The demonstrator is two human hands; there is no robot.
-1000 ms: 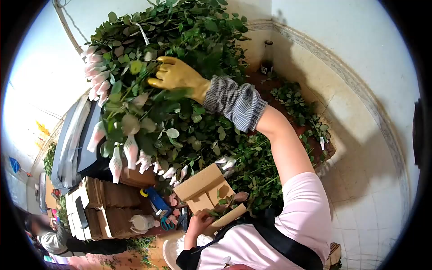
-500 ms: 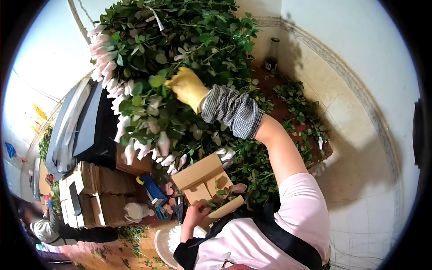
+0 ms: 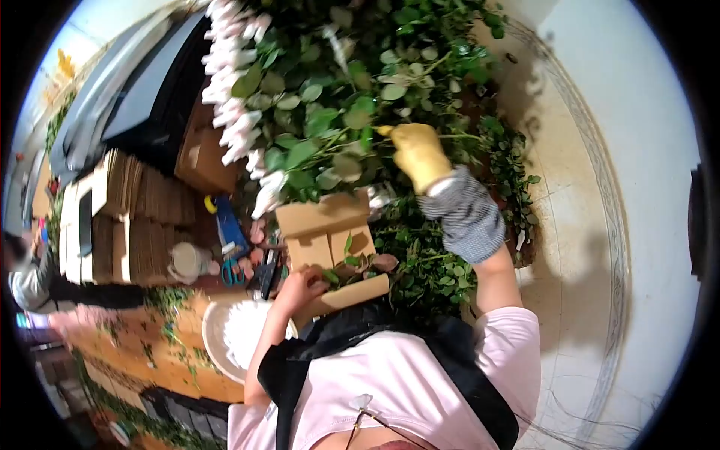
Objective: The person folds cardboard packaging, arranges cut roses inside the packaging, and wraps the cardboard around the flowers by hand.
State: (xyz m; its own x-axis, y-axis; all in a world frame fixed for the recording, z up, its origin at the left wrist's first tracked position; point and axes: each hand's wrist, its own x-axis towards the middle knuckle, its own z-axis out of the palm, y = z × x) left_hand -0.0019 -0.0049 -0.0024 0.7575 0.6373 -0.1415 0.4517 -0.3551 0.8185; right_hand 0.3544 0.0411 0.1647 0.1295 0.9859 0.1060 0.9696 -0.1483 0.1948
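Note:
My right hand (image 3: pixel 420 154), in a yellow glove with a checked sleeve cover, is closed around a green rose stem (image 3: pixel 461 136) in front of the heaped roses (image 3: pixel 315 97). Their pale pink heads (image 3: pixel 229 82) line up on the left, apparently in light sleeves. Below lies a folded piece of brown cardboard (image 3: pixel 319 217) with loose leaves (image 3: pixel 352 268) on it. My bare left hand (image 3: pixel 301 286) rests at its near left edge, fingers curled against the cardboard and leaves. What those fingers hold is hidden.
Left of the cardboard are teal scissors (image 3: pixel 234 271), a blue tool (image 3: pixel 231 229), a white mug (image 3: pixel 189 261) and stacked cardboard (image 3: pixel 154 195) with a phone (image 3: pixel 86 221). A white basin (image 3: pixel 221 337) stands near my left arm. Another person (image 3: pixel 34 277) is at far left.
My gloved hand has come out from the heap towards the right, with a stem now showing in it. My left hand stays at the cardboard. The whole view has shifted.

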